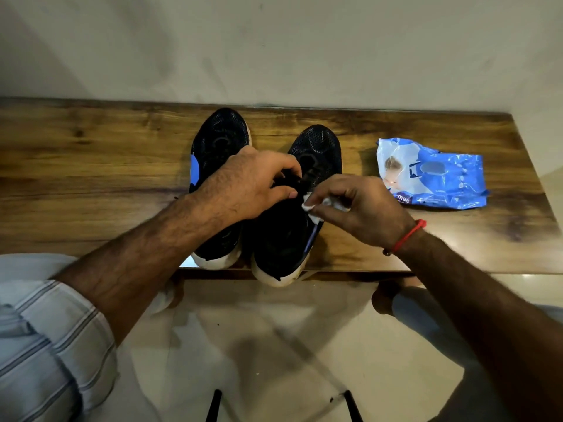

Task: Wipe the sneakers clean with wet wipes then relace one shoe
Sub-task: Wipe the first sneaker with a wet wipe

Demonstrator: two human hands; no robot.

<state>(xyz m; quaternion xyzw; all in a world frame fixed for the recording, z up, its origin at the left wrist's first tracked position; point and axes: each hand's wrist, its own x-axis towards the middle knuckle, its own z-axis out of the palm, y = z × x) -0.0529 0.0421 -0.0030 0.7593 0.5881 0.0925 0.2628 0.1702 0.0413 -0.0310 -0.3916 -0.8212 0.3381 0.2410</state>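
Rolled-up pale striped shirt sleeve (51, 339) fills the lower left corner, over a glossy cream tiled floor (259, 345) that mirrors light and shadow. Both bare forearms reach forward from there to a brown wooden worktop (91, 166) with strong dark grain, whose far edge meets a plain off-white wall (274, 47). Two black mesh sneakers with white soles stand side by side on it, toes toward the wall, heels at the near edge: the left sneaker (217, 141) shows a blue patch on its side, the right sneaker (316, 147) sits slightly nearer. The left hand (246, 185) is closed, fingertips pinching the dark laces at the right sneaker's tongue. The right hand (359, 205), a red thread bracelet (406, 236) at its wrist, is clamped on a crumpled white wet wipe (310, 205) pressed against that sneaker's side. A blue and white plastic wipes pack (438, 175) lies flat on the worktop, well to the right of the sneakers.
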